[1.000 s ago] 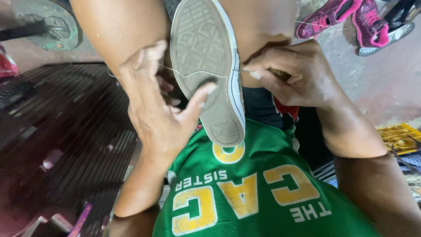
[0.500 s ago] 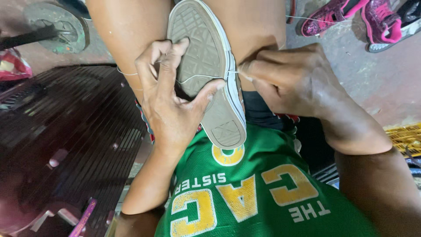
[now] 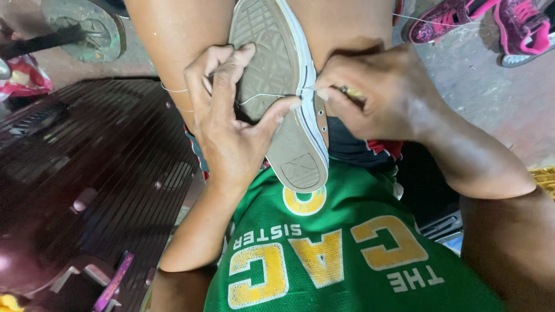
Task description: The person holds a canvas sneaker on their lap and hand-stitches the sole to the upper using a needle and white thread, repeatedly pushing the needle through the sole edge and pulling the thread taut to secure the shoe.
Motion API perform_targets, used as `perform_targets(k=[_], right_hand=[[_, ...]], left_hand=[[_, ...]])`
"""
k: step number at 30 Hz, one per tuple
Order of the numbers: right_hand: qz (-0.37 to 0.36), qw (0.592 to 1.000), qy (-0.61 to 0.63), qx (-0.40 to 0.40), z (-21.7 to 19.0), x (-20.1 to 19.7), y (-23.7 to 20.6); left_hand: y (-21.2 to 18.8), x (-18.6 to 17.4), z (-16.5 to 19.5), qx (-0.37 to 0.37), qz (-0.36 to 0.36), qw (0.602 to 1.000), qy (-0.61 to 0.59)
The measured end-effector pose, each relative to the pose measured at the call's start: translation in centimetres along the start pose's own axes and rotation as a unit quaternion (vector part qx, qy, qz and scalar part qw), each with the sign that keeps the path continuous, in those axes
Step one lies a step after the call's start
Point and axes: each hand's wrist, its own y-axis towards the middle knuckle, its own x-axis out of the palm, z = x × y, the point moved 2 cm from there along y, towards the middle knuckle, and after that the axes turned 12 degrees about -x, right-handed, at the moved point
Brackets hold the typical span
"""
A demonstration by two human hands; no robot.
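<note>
Dusty ground is under me, with one dark slatted board (image 3: 87, 167) at my left. One grey shoe (image 3: 286, 98) lies sole up between my two knees. My left hand (image 3: 231, 127) is half open, fingers spread on its sole, with one white thread (image 3: 260, 97) across them. My right hand (image 3: 376, 95) is pinched shut on a small tool (image 3: 347, 91) at its edge. Two pink shoes (image 3: 491, 26) sit far off.
</note>
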Motion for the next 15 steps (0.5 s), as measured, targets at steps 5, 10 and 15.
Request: perform_targets(k=[5,10,15], right_hand=[[0.027,0.998,0.055,-0.003,0.7,0.2,-1.1],[0.024,0.995,0.1,0.003,1.4,0.3,-0.7],[0.019,0.992,0.125,-0.025,1.8,0.3,0.3]], left_hand=[[-0.1,-0.4,0.1,0.01,-0.011,1.0,0.006],[0.0,-0.9,0.5,0.0,-0.024,1.0,0.004],[0.5,-1.7,0.7,0.0,-0.039,0.999,0.006]])
